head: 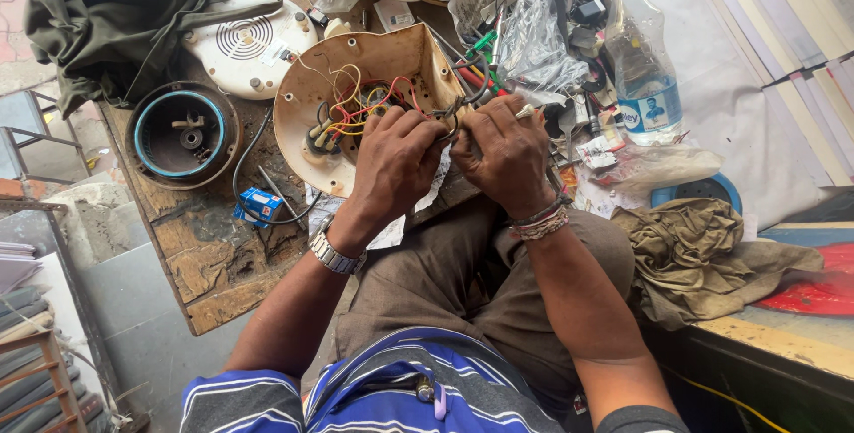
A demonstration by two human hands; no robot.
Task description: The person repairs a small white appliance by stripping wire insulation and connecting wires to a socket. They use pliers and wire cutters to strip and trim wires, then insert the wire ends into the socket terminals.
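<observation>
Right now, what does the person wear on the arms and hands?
Both hands are bare, with no gloves. The left wrist carries a silver metal watch with a link band. The right wrist has several thin bangles and thread bands, pink and white. The short sleeves are striped blue, white and dark grey.

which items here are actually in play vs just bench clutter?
In play: left hand, right hand, wires, open cream housing.
Lying about: water bottle, blue box, round black part, green cloth, brown rag.
</observation>
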